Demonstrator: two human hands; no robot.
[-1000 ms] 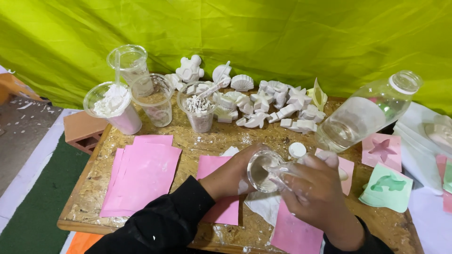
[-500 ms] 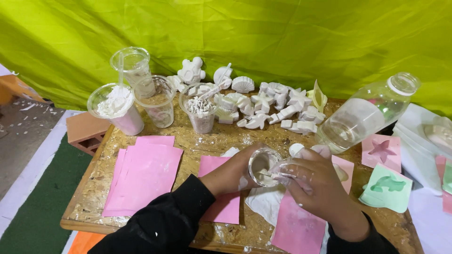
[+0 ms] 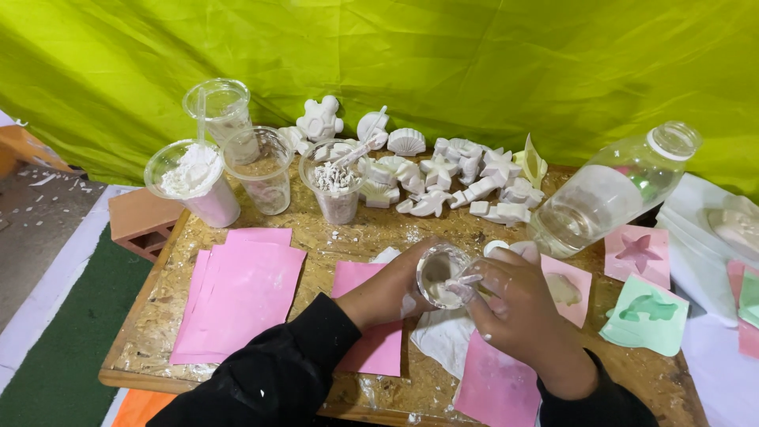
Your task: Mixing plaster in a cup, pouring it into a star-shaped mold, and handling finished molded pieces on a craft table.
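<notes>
Item: small clear cup (image 3: 439, 273), smeared white inside, held tilted on its side above the middle of the table (image 3: 158, 316), toward the near edge. Left hand (image 3: 387, 289): fingers wrapped and pressed around the cup's base. Right hand (image 3: 518, 312): fingers curled at the cup's mouth, pinching a thin white stick (image 3: 465, 278) that reaches into it. Change from half a second ago: cup and both hands sit in nearly the same spot; the right hand has closed in slightly over the rim. Beneath the hands: white cloth (image 3: 443, 340) and pink sheets (image 3: 237, 296), the larger stack toward the left edge. Far left corner: clear plastic cups (image 3: 261, 170), one heaped with white powder (image 3: 190, 170); one more cup holds white lumps (image 3: 336, 180). Far edge: cluster of white cast figures (image 3: 451, 178), shells and stars among them. Right side: clear bottle (image 3: 609, 194) lying tilted; pink star mould (image 3: 639, 253); green mould (image 3: 648, 312). Off the left edge: a brick (image 3: 142, 221).
</notes>
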